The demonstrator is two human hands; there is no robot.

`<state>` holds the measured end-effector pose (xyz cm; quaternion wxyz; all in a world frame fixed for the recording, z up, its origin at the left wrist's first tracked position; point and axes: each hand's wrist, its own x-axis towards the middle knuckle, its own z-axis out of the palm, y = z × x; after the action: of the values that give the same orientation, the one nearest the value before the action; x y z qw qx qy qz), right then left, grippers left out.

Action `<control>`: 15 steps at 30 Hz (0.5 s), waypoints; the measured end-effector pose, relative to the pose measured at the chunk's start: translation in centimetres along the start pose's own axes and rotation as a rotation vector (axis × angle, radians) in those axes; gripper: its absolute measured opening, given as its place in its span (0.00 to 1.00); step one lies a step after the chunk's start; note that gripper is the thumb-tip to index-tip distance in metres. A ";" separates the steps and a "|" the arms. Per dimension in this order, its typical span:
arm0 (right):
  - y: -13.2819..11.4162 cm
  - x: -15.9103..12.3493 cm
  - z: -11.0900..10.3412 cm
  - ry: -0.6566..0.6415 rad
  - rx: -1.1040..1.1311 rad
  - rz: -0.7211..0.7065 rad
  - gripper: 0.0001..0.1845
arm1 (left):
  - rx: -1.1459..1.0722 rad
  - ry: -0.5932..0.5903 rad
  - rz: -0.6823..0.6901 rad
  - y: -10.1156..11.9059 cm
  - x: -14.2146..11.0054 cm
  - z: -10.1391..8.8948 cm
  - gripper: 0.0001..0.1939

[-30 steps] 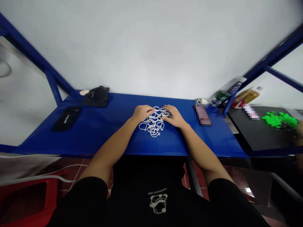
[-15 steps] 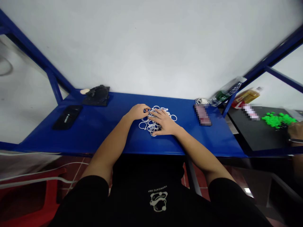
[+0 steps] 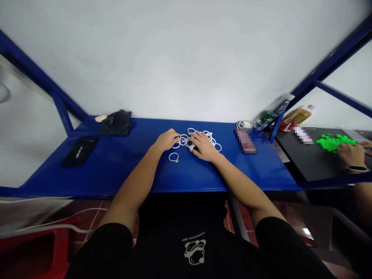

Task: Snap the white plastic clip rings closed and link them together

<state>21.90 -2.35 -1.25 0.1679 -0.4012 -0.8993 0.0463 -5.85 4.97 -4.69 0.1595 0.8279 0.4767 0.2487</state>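
Note:
White plastic rings, each with a small eyelet and looking like curtain rings, lie in a loose pile on the blue table (image 3: 197,176). My right hand (image 3: 204,147) rests flat over the pile, fingers spread, and covers part of it. At the pile's left edge, my left hand (image 3: 167,140) has its fingers bent and thumb and fingertips together at a white ring (image 3: 183,138); the exact grip is partly hidden. One separate ring (image 3: 173,157) lies nearer to me, below the left hand. Another ring (image 3: 217,147) sticks out at the right of the pile.
At left lie a black pouch-like item (image 3: 80,151) and a dark crumpled thing (image 3: 117,122). A phone (image 3: 246,140), white cable (image 3: 244,124) and plastic bottle (image 3: 269,116) are at right. Beyond, a co-worker's hand (image 3: 351,154) touches green pieces (image 3: 331,142) on a black table.
The rings under my right hand have shifted away and to the right, leaving one ring apart at the near left. The co-worker's hand has come further into view over the green pieces.

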 end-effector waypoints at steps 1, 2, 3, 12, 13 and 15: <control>-0.4 -0.1 -0.3 0.018 -0.013 -0.013 0.35 | 0.018 0.008 -0.011 0.0 0.0 0.0 0.13; -0.9 -0.1 -0.5 0.026 -0.025 -0.046 0.34 | 0.030 0.014 -0.021 0.0 0.0 0.0 0.12; -1.7 -0.2 -0.6 0.021 -0.034 -0.099 0.33 | 0.038 0.021 -0.031 0.1 0.0 0.0 0.12; -5.9 0.7 1.3 -0.148 -0.063 -0.275 0.30 | -0.017 0.116 -0.140 1.8 0.2 -0.9 0.16; -5.6 0.8 1.1 -0.124 -0.082 -0.214 0.29 | -0.028 0.148 -0.140 1.9 0.3 -0.9 0.16; -4.7 0.9 0.4 -0.064 -0.118 -0.091 0.28 | -0.044 0.219 -0.127 1.9 0.3 -0.9 0.16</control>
<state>17.93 -4.82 -0.40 0.1169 -0.3674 -0.9227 -0.0019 -4.89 4.36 -2.92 0.1401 0.7601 0.5372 0.3375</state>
